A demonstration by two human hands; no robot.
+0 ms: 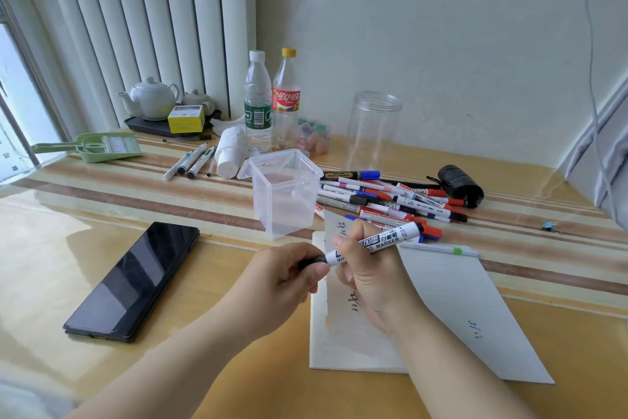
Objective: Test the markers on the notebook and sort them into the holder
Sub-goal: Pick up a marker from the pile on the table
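My right hand (368, 277) grips the white barrel of a whiteboard marker (384, 240) held level above the notebook (452, 303). My left hand (289, 277) pinches the marker's black cap (312, 261) at its left end. The open notebook lies on the table under both hands, with a few dark scribbles on its pages. A clear square plastic holder (283, 194) stands just beyond my hands with its lid tipped back, and nothing shows inside it. A heap of several markers (390, 198) lies to the holder's right.
A black phone (134, 281) lies at the left. Behind the holder stand two bottles (272, 102), a white roll (231, 152) and a tall clear jar (373, 130). Several pens (192, 160) lie left of the roll, a black roll (460, 184) at the right, a teapot tray (153, 106) far left.
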